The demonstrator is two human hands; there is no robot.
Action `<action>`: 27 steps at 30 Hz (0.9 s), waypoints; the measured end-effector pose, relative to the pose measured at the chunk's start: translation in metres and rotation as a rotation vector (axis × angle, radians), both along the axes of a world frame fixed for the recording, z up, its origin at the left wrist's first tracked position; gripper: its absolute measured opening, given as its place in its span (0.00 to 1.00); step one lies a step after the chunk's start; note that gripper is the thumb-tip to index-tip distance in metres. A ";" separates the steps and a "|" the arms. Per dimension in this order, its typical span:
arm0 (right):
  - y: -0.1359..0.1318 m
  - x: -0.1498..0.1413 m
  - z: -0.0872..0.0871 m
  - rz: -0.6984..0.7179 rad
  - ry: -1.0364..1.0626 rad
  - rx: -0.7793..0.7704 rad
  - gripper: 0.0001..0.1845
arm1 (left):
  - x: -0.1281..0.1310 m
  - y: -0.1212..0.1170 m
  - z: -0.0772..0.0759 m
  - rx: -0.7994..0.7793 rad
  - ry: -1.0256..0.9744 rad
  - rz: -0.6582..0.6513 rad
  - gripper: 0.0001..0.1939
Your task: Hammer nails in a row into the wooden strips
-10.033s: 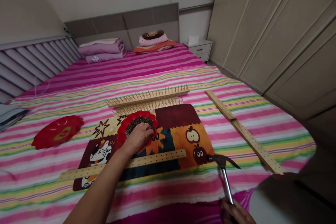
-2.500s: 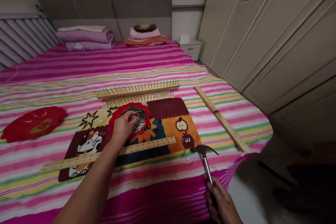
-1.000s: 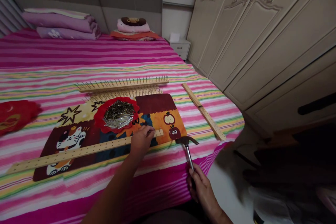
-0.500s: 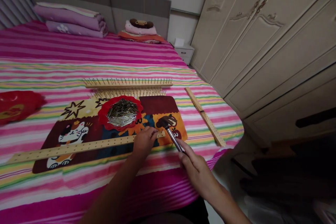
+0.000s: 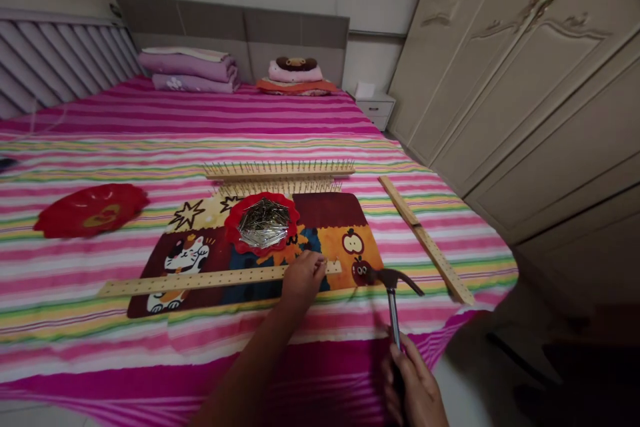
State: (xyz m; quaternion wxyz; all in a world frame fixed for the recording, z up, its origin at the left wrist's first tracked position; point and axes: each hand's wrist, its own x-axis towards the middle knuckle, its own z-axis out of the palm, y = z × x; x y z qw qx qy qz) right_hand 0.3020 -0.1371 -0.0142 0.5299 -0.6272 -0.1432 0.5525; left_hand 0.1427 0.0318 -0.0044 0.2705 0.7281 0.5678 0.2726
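Observation:
My left hand (image 5: 303,278) is pinched at the right part of a drilled wooden strip (image 5: 210,279), apparently on a nail, though the fingers mostly hide it. A small nail (image 5: 337,261) stands near that strip's right end. My right hand (image 5: 413,377) is wrapped around the handle of a claw hammer (image 5: 393,300). The hammer's head lies low at the right edge of the patterned mat (image 5: 330,210), beside the printed apples. Behind my left hand, a red scalloped bowl (image 5: 234,230) holds a heap of nails (image 5: 265,221).
Wooden strips bristling with nails (image 5: 280,174) lie behind the bowl. More drilled strips (image 5: 425,238) lie at the right, near the bed's edge. A red scalloped dish (image 5: 95,210) rests at the left on the striped bed cover (image 5: 165,360). Folded bedding (image 5: 193,70) is stacked farther back.
My left hand has gone from the nail bowl to the strip's right part. The hammer, raised over the strip's end half a second ago, is now back down at the right.

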 end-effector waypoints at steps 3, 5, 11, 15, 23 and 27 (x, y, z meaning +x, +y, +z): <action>-0.007 0.002 -0.028 -0.056 0.112 0.012 0.32 | -0.015 0.006 0.011 0.058 -0.038 0.003 0.09; -0.007 0.006 -0.037 -0.068 0.141 0.007 0.33 | -0.032 0.017 0.022 0.152 0.012 0.065 0.10; -0.004 0.009 -0.041 -0.079 0.151 0.010 0.33 | -0.080 0.068 0.042 0.153 0.395 0.234 0.12; -0.003 0.008 -0.040 -0.077 0.132 -0.007 0.32 | -0.086 0.087 0.036 0.116 0.546 0.150 0.12; -0.001 0.009 -0.037 -0.074 0.121 -0.001 0.30 | -0.089 0.088 0.036 0.139 0.614 0.035 0.10; -0.001 0.008 -0.036 -0.080 0.130 0.015 0.30 | -0.093 0.084 0.040 0.154 0.502 0.037 0.08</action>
